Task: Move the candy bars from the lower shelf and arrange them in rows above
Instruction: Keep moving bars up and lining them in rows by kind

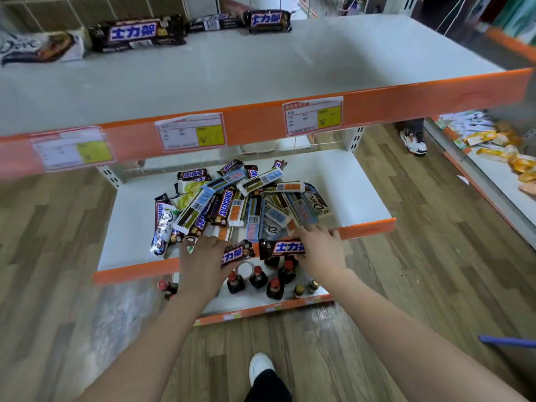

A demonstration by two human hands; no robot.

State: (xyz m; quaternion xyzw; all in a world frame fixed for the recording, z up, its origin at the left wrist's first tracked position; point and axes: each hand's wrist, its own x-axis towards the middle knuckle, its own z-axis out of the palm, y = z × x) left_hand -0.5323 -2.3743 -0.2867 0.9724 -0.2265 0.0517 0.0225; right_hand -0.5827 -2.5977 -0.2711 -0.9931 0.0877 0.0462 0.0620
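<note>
The biggest thing here is the upper shelf [261,71], a wide white board with an orange front edge that runs across the top half of the frame. Three price tags [190,132] hang on that edge. Only a few packs sit along its back: a Dove bag [37,47] at the upper left, a big Snickers pack [136,33] just beside it, a pack lying barcode-up [214,23] further right, and another Snickers pack [268,21] next to that, at top centre.

Below it, mid-frame, is the lower shelf [356,192], also white with an orange lip. The heap of candy bars [232,201] is dumped loosely in its middle: Snickers, Dove and a bunch of bars flipped barcode-up, all overlapping, no rows at all.

The wood floor [58,256] fills the rest, and another shelf with yellow packets [493,152] shows at the right edge.

Both arms reach in from the bottom of the frame to the front edge of the lower shelf. The left hand [203,256] has its fingers wrapped round one Snickers bar [236,252], held right over the orange lip. The right hand [319,248] has its fingers closed on a second Snickers bar [282,248], just to the right of the first, the two bars nearly end to end.

Under the lower shelf, a bottom shelf holds small dark bottles with red caps [258,278], partly hidden by the hands. A white shoe [259,367] pokes in at bottom centre.
</note>
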